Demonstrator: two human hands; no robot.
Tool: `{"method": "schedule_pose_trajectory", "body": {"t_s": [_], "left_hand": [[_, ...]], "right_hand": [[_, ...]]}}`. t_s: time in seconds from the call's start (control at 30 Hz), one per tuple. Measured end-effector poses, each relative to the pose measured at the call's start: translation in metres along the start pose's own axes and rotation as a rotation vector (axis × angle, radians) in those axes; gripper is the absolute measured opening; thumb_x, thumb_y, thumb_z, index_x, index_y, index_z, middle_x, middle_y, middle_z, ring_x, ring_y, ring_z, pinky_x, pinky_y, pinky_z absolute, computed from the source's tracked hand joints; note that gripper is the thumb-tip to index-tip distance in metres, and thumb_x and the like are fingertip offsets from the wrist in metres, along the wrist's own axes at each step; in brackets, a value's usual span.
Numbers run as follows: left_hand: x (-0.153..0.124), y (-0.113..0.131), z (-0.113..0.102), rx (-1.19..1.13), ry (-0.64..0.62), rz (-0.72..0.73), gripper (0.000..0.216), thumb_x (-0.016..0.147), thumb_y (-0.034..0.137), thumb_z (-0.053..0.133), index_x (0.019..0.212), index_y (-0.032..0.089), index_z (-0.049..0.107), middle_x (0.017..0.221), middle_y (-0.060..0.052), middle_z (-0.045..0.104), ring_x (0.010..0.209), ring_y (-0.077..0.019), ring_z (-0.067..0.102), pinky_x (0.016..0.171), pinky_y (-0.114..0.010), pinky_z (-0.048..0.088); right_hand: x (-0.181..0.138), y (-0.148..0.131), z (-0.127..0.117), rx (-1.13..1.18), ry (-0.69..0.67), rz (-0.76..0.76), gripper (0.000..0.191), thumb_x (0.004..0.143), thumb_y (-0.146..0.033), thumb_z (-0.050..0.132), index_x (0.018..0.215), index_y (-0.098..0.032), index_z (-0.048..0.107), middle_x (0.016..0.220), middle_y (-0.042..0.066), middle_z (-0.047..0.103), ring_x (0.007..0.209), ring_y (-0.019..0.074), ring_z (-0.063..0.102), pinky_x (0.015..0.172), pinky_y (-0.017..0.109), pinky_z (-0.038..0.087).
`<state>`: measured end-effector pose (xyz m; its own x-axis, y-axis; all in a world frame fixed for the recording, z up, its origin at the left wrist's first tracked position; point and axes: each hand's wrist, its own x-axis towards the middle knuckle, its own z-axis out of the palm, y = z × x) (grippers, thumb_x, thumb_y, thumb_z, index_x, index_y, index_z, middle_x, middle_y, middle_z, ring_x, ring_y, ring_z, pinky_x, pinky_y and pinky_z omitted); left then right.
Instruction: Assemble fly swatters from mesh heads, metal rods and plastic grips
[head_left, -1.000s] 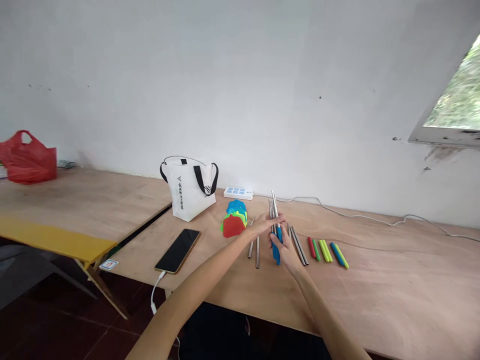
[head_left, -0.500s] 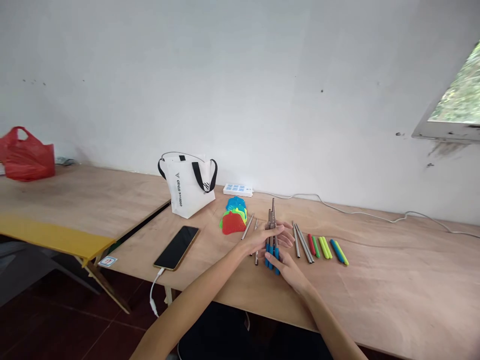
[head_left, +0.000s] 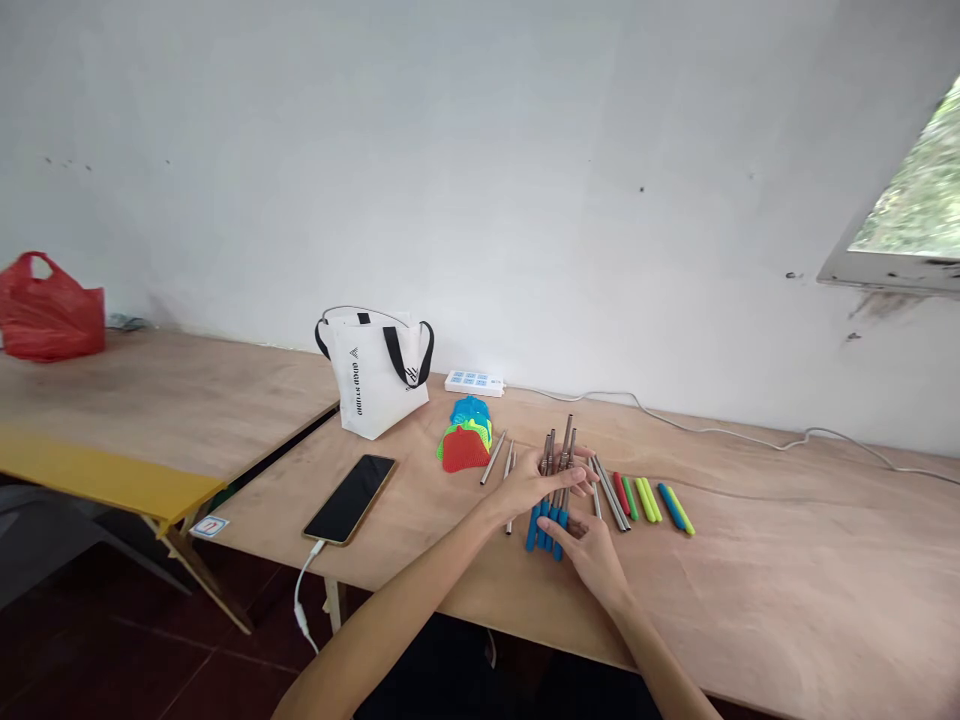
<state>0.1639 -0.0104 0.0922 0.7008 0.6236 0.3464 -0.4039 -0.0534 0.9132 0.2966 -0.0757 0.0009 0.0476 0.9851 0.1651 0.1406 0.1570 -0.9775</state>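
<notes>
A bundle of several telescopic metal rods with blue handles (head_left: pixel 541 532) stands nearly upright at the front of the table. My left hand (head_left: pixel 531 484) reaches across the metal shafts, its fingers curled round them from the left. Lower down, my right hand (head_left: pixel 592 552) grips the blue handles from the right. Part of the shafts is hidden behind my fingers. Loose metal tubes lie to either side, one on the left (head_left: pixel 493 458) and a few on the right (head_left: pixel 611 495). Red, green, yellow and blue handle grips (head_left: pixel 648 500) lie in a row beyond my right hand.
Fly swatter heads (head_left: pixel 465 450) in red, green and blue overlap behind the left tubes. A white bag (head_left: pixel 382 390), a power strip (head_left: pixel 474 383) and a phone (head_left: pixel 350 500) on a cable are on the table (head_left: pixel 787 560). A red plastic bag (head_left: pixel 56 315) rests far left.
The rods have spread apart at their tops and shifted slightly right. Both hands have moved a little right with them and still hold them.
</notes>
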Motion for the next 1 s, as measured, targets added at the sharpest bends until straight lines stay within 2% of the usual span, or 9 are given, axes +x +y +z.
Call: {"method": "schedule_pose_trajectory", "body": {"t_s": [0.1, 0.2, 0.4, 0.47, 0.57, 0.63, 0.7, 0.8, 1.0], "left_hand": [[-0.001, -0.004, -0.002, -0.033, -0.064, -0.047, 0.055, 0.083, 0.053, 0.078, 0.116, 0.011, 0.069, 0.103, -0.016, 0.075, 0.091, -0.0248, 0.074, 0.087, -0.037, 0.056], [-0.007, -0.007, -0.005, -0.052, -0.146, -0.145, 0.053, 0.082, 0.055, 0.078, 0.110, 0.011, 0.071, 0.101, -0.015, 0.076, 0.091, -0.0239, 0.074, 0.087, -0.035, 0.056], [-0.010, -0.013, 0.001, -0.155, -0.106, -0.183, 0.055, 0.083, 0.066, 0.071, 0.101, 0.015, 0.064, 0.075, -0.005, 0.070, 0.063, -0.0168, 0.068, 0.063, -0.027, 0.055], [-0.008, -0.014, 0.006, -0.219, -0.080, -0.161, 0.054, 0.083, 0.067, 0.071, 0.099, 0.017, 0.059, 0.070, -0.002, 0.065, 0.059, -0.0165, 0.066, 0.057, -0.027, 0.053], [-0.004, -0.014, 0.011, -0.340, -0.014, -0.119, 0.048, 0.085, 0.064, 0.071, 0.088, 0.019, 0.053, 0.060, 0.005, 0.053, 0.047, -0.0110, 0.053, 0.049, -0.023, 0.048], [-0.002, -0.014, 0.011, -0.431, 0.062, -0.104, 0.046, 0.087, 0.059, 0.071, 0.081, 0.020, 0.048, 0.055, 0.010, 0.039, 0.039, -0.0056, 0.036, 0.043, -0.018, 0.038], [0.000, -0.014, 0.011, -0.495, 0.138, -0.160, 0.045, 0.091, 0.054, 0.069, 0.078, 0.020, 0.044, 0.054, 0.012, 0.028, 0.038, -0.0036, 0.021, 0.040, -0.015, 0.027], [0.005, -0.017, 0.012, -0.557, 0.198, -0.346, 0.041, 0.099, 0.047, 0.061, 0.075, 0.019, 0.042, 0.054, 0.012, 0.020, 0.039, -0.0044, 0.013, 0.039, -0.016, 0.020], [0.010, -0.028, 0.023, -0.651, 0.127, -0.537, 0.041, 0.108, 0.037, 0.040, 0.072, 0.018, 0.043, 0.054, 0.011, 0.017, 0.041, -0.0062, 0.010, 0.040, -0.018, 0.016]], "right_hand": [[-0.002, 0.003, -0.001, -0.055, -0.011, -0.035, 0.039, 0.082, -0.058, 0.073, 0.082, -0.019, 0.073, 0.076, 0.004, 0.068, 0.080, 0.0247, 0.065, 0.073, 0.037, 0.056], [-0.002, 0.004, -0.003, -0.116, -0.108, -0.110, 0.039, 0.087, -0.058, 0.067, 0.097, -0.022, 0.074, 0.104, 0.008, 0.071, 0.101, 0.0288, 0.066, 0.087, 0.042, 0.057], [0.000, 0.001, 0.003, -0.267, 0.013, -0.156, 0.072, 0.077, -0.067, 0.071, 0.135, -0.026, 0.059, 0.146, 0.011, 0.051, 0.146, 0.0315, 0.035, 0.117, 0.050, 0.039], [-0.006, -0.006, 0.008, -0.157, -0.042, -0.093, 0.064, 0.078, -0.069, 0.069, 0.124, -0.024, 0.065, 0.138, 0.012, 0.059, 0.139, 0.0326, 0.045, 0.110, 0.049, 0.045], [-0.021, -0.019, 0.019, 0.146, -0.211, 0.046, 0.050, 0.086, -0.068, 0.062, 0.095, -0.020, 0.068, 0.099, 0.012, 0.074, 0.094, 0.0289, 0.072, 0.076, 0.041, 0.059], [-0.031, -0.027, 0.028, 0.340, -0.222, 0.138, 0.050, 0.087, -0.069, 0.061, 0.085, -0.019, 0.063, 0.074, 0.008, 0.073, 0.059, 0.0210, 0.068, 0.052, 0.031, 0.053], [-0.040, -0.033, 0.037, 0.471, -0.149, 0.218, 0.053, 0.083, -0.071, 0.065, 0.083, -0.018, 0.060, 0.063, 0.005, 0.069, 0.042, 0.0151, 0.057, 0.037, 0.025, 0.041], [-0.051, -0.037, 0.048, 0.576, -0.053, 0.315, 0.056, 0.077, -0.072, 0.071, 0.087, -0.018, 0.059, 0.062, 0.003, 0.067, 0.039, 0.0128, 0.054, 0.030, 0.020, 0.031], [-0.069, -0.037, 0.053, 0.724, 0.052, 0.366, 0.057, 0.070, -0.069, 0.080, 0.088, -0.019, 0.058, 0.059, -0.001, 0.064, 0.044, 0.0143, 0.059, 0.033, 0.020, 0.038]]}}
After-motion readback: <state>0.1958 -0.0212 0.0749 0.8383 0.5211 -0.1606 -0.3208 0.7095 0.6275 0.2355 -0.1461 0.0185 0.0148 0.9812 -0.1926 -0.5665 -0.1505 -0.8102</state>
